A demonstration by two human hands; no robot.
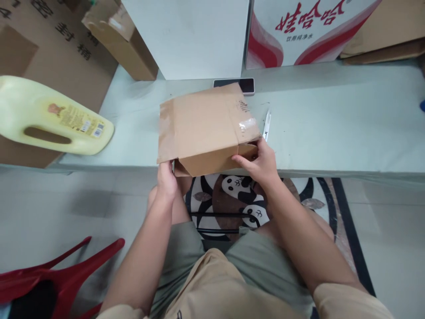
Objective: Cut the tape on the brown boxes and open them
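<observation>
A brown cardboard box is held at the table's front edge, tilted, with end flaps sticking out at left and right. Clear tape shines on its right end, near some printed marks. My left hand grips the lower left corner, its fingers partly hidden under the flap. At the right end, my right hand is closed on the near corner, thumb on the front side and fingers at the flap. A white utility knife lies on the table just beyond my right hand. Behind the box, a phone-like device is partly covered.
On the left stands a pale yellow jug in front of a large carton. A smaller box, a white box and a red-and-white carton line the table's back. A red chair stands at lower left.
</observation>
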